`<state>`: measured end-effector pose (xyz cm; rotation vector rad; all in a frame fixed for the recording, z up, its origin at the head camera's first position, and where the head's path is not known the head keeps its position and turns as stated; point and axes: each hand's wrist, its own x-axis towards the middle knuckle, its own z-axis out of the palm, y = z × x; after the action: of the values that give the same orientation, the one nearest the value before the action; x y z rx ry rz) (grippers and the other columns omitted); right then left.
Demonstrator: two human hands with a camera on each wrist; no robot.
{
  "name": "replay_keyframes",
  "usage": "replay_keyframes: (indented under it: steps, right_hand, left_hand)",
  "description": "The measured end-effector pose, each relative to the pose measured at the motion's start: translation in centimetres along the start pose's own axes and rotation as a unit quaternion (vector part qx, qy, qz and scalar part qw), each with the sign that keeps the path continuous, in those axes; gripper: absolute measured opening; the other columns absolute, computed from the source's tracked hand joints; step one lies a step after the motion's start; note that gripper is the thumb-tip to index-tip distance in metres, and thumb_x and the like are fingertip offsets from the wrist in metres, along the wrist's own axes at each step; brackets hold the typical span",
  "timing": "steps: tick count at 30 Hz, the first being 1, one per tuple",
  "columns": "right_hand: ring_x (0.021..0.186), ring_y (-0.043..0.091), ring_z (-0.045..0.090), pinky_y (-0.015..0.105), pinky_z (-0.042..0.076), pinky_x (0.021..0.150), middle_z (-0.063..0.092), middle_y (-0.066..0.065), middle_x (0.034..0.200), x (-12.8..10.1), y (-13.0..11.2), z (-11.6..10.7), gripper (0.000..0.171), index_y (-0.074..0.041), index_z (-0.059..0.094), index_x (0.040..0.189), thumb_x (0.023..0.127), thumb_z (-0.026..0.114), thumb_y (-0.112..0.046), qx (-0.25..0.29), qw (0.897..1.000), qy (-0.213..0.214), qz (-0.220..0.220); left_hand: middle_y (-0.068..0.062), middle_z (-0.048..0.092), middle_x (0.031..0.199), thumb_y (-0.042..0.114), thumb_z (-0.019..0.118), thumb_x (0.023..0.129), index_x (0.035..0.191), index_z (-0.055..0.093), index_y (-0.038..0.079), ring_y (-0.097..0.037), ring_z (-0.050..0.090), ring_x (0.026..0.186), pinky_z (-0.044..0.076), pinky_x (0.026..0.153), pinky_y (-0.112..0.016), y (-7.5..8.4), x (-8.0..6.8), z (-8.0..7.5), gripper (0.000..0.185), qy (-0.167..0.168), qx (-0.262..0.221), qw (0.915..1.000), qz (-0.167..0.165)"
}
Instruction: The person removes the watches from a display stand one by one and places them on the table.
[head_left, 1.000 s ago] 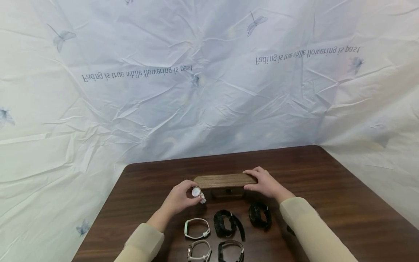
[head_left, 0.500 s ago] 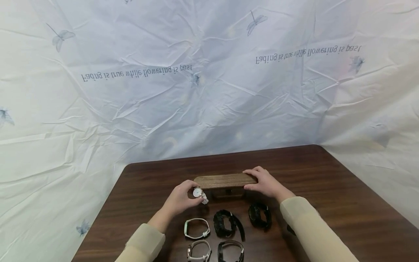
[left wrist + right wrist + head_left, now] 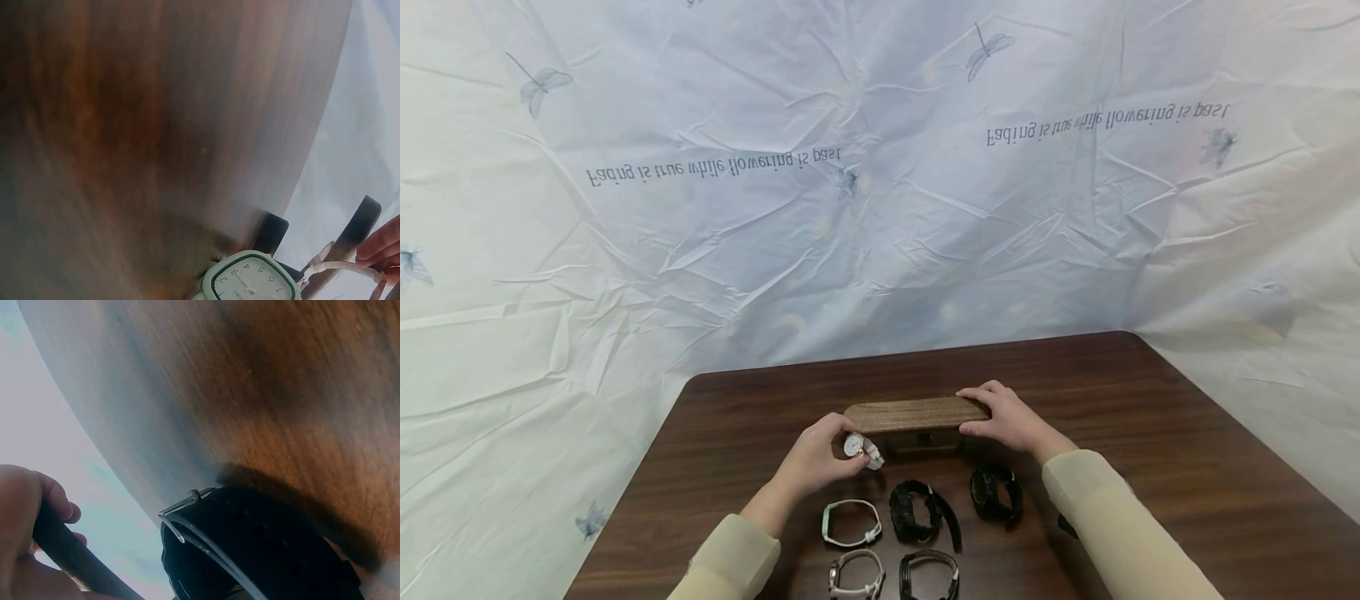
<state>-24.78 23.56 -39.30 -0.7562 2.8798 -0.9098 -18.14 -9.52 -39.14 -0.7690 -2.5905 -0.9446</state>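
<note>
White watch (image 3: 859,447) edged right in left hand (image 3: 814,457), beside stand (image 3: 914,413).

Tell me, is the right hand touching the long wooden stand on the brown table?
Touching. In the head view, the right hand grips the right end of the long wooden stand, fingers over its top, thumb at its front.

L grip (image 3: 816,457) pinching, R grip (image 3: 1009,421) clasping

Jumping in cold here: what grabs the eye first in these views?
The left hand pinches a white-faced watch beside the wooden stand at mid-table, whose other end the right hand grips. Nearer the person, five more watches lie in two rows on the dark table.
</note>
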Motion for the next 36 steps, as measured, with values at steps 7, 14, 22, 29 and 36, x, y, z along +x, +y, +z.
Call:
replay_keyframes:
  steps: [7, 14, 22, 29, 36]
  right_hand:
    - [0.101, 0.023, 0.038, 0.042, 0.039, 0.075, 0.037, 0.002, 0.115, 0.0, -0.1, -0.1, 0.062, -0.029, 0.044, 0.126, 0.07, 0.059, -0.054, 0.001, 1.0, 0.0, 0.001]
    - [0.101, 0.023, 0.038, 0.041, 0.039, 0.074, 0.038, 0.002, 0.114, 0.0, -0.3, -0.1, 0.064, -0.027, 0.044, 0.126, 0.07, 0.058, -0.056, 0.001, 1.0, 0.0, 0.001]
    - [0.101, 0.023, 0.038, 0.041, 0.039, 0.074, 0.038, 0.002, 0.114, 0.0, -0.3, 0.0, 0.064, -0.028, 0.044, 0.126, 0.07, 0.058, -0.056, -0.004, 1.0, 0.004, 0.003]
    - [0.101, 0.024, 0.038, 0.042, 0.039, 0.074, 0.038, 0.003, 0.115, -0.1, -0.4, -0.1, 0.063, -0.028, 0.044, 0.126, 0.071, 0.059, -0.055, -0.002, 1.0, 0.002, 0.003]
    - [0.102, 0.024, 0.038, 0.042, 0.039, 0.075, 0.037, 0.003, 0.115, -0.2, -0.4, -0.1, 0.064, -0.026, 0.044, 0.127, 0.071, 0.059, -0.054, -0.005, 1.0, 0.002, 0.005]
  left_hand:
    - [0.011, 0.051, 0.086, 0.032, 0.07, 0.071, 0.097, 0.054, 0.016, -0.004, 0.054, 0.077, 0.046, 0.064, -0.022, 0.8, 0.1, -0.1, 0.034, -0.01, -0.034, 0.9994, 0.003]
    - [0.012, 0.052, 0.091, 0.037, 0.068, 0.072, 0.098, 0.056, 0.016, -0.003, 0.051, 0.078, 0.045, 0.066, -0.023, 2.3, 0.7, 0.3, 0.035, 0.0, -0.043, 0.9972, 0.061]
    - [0.009, 0.048, 0.1, 0.036, 0.069, 0.071, 0.101, 0.058, 0.017, -0.011, 0.05, 0.084, 0.044, 0.071, -0.024, 2.9, 1.0, 1.0, 0.038, 0.02, -0.05, 0.9945, 0.09]
    - [0.012, 0.048, 0.102, 0.039, 0.068, 0.071, 0.105, 0.056, 0.017, -0.01, 0.05, 0.085, 0.044, 0.072, -0.025, 3.2, 0.7, 1.5, 0.043, 0.019, -0.055, 0.9949, 0.082]
    - [0.012, 0.048, 0.098, 0.042, 0.065, 0.072, 0.104, 0.052, 0.018, -0.005, 0.05, 0.083, 0.046, 0.069, -0.027, 4.0, 0.4, 1.8, 0.042, -0.004, -0.074, 0.995, 0.066]
